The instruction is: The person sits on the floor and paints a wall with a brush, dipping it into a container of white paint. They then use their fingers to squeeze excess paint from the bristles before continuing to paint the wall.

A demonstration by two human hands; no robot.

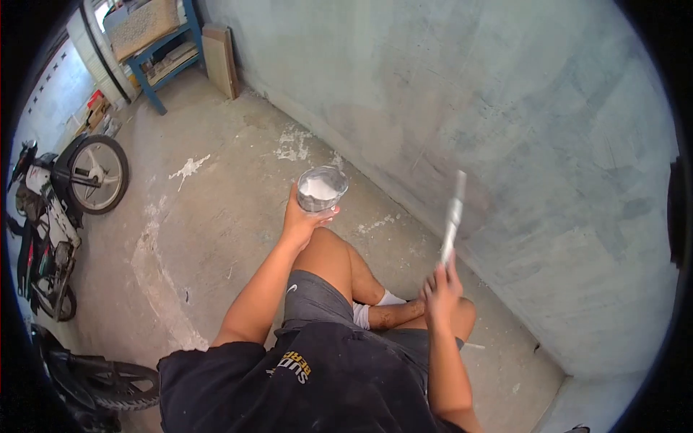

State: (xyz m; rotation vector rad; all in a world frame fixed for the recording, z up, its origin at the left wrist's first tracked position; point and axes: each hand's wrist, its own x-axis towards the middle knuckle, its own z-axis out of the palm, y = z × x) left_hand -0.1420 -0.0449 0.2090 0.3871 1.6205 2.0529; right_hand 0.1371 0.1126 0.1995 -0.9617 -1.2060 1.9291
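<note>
Grasping a white-smeared tool (452,218) in the right hand (442,290), pointing its long axis forward, slightly rightward. Cupping a bowl (316,205) of white material (320,189) in the left hand (300,221).

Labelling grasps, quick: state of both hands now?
Left hand: holding the bowl of white material.
Right hand: closed around the lower end of a whitish tool.

All I can read, I am wearing

Across the front of my black T-shirt (238,386) runs a two-line print (292,368): white letters that look like "SUD" and yellow ones that look like "BER", the ends of both unclear to me. On my dark grey shorts (321,297) I see a small white Nike swoosh (292,288).
</note>
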